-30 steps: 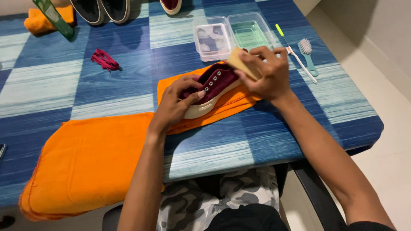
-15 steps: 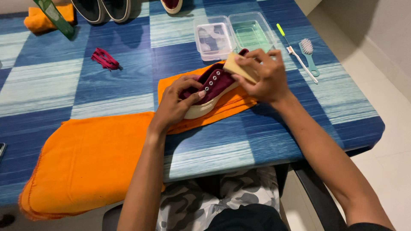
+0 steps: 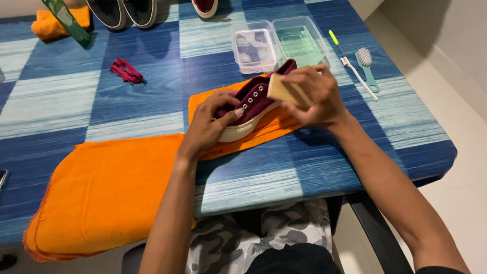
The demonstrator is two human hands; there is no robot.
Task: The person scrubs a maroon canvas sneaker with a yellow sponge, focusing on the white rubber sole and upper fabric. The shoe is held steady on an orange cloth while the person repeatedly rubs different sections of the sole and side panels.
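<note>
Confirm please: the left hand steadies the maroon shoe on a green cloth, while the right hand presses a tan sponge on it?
Not quite. In the head view the cloth under the maroon shoe is orange, not green. The left hand steadies it; the right hand presses the tan sponge.

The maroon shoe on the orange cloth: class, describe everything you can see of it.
The maroon shoe is a low canvas-looking sneaker with a whitish sole and a row of metal eyelets, no laces in them. It lies tilted on a small orange cloth on the blue checked table. The left hand grips its front end, and the right hand presses a tan sponge against its upper.
</note>
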